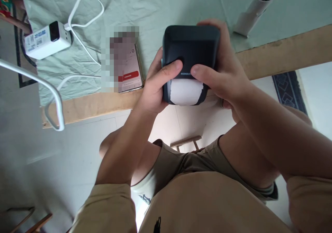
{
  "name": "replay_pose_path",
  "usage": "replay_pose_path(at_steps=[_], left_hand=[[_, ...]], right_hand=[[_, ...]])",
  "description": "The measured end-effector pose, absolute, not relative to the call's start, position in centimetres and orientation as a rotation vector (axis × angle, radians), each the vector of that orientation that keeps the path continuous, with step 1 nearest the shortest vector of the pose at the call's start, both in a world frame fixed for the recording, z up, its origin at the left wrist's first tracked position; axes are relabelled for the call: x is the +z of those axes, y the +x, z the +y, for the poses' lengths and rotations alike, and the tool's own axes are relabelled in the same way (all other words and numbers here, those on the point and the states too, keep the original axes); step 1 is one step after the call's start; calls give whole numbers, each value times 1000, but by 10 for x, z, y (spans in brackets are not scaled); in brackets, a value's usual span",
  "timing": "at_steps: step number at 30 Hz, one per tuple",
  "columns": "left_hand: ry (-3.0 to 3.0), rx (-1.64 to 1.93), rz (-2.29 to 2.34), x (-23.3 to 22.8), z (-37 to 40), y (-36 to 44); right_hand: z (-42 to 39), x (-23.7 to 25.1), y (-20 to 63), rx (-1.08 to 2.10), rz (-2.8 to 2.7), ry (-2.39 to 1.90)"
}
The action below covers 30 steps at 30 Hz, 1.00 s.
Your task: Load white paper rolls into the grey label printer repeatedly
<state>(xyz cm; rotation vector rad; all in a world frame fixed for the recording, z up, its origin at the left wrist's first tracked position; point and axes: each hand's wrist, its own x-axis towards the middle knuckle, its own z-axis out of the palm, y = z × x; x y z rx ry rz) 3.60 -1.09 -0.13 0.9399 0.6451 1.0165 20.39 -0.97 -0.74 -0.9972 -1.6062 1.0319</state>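
Held over the wooden edge of the counter (285,54), above bare knees and tiled floor: a dark label printer (190,46), clasped between both hands, a tongue of white paper (185,91) curling from its slot. Left hand (155,87) wrapped round the near left side, thumb pressed across the top by the slot; right hand (223,70) closed over the far right side, thumb meeting the other above the paper. Likely hazard: a slip of either grip, with nothing beneath but the floor, since most of the device hangs past the counter's rim. Also at risk: a ragged or crooked tear of the paper if pulled unevenly under the thumbs. Spread over the counter, a creased pale green cloth (160,8). On it, left of the printer and close to the left hand, a phone (129,72) with a lit screen, near enough to be knocked. Farther left, a white charger block (46,41) and its looping white cable (83,18). At top right, a white tube (255,9), well apart. At far left, a bent white metal rod (52,98), clear of the hands.
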Motion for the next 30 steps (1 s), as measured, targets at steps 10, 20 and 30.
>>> replay_pose_path(at_steps=[10, 20, 30], left_hand=[[818, 1043, 640, 4, -13, 43], [704, 1077, 817, -10, -5, 44], [648, 1135, 789, -3, -10, 40]], right_hand=[[-15, -9, 201, 884, -1577, -1039], [-22, -2, 201, 968, -1526, -1057], [-19, 1, 210, 1198, -1634, -1030]])
